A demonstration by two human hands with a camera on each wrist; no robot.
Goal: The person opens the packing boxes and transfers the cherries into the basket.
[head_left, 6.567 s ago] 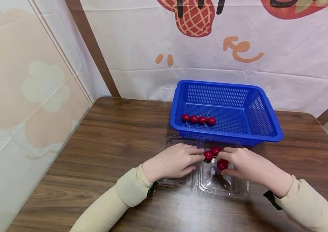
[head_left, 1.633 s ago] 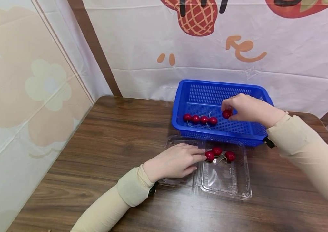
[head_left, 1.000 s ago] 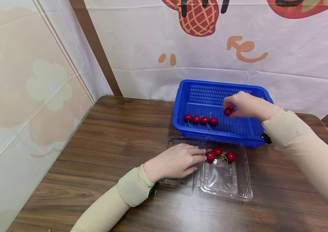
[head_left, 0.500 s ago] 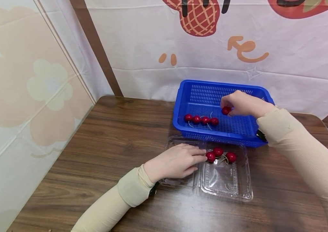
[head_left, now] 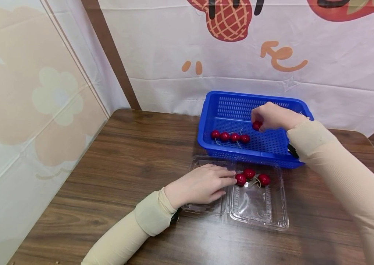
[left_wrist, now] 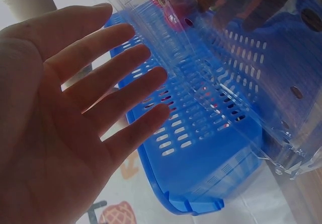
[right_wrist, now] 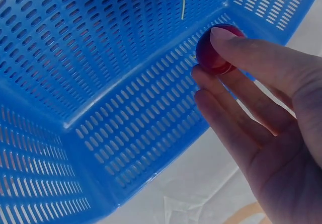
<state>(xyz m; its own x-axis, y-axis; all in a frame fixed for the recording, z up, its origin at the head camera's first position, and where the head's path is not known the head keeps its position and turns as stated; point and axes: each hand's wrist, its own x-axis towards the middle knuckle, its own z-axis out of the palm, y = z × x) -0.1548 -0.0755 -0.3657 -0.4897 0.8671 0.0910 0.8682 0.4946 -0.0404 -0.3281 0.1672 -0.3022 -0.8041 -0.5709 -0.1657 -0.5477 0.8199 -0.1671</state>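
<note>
My right hand [head_left: 274,116] is inside the blue plastic basket [head_left: 256,156] and pinches a dark red cherry [head_left: 257,126]. In the right wrist view the thumb presses on that cherry [right_wrist: 214,53] from above, with the fingertips beneath. A row of several stemmed cherries [head_left: 224,136] lies on the basket floor, left of this hand. My left hand [head_left: 201,184] lies palm down over the left half of a clear hinged plastic box [head_left: 253,208], its fingers spread and holding nothing. The box's right half contains three cherries [head_left: 249,173], the leftmost one right at the left fingertips.
Both containers stand on a brown wood-grain table [head_left: 114,154], the basket directly behind the box. Behind the table hangs a white printed cloth [head_left: 160,44], and a second cloth [head_left: 18,121] closes off the left side.
Earlier the right hand pinched a cherry in the clear box; that cherry now lies there. The hand moved back into the basket, where it holds another cherry. The left hand has stayed put.
</note>
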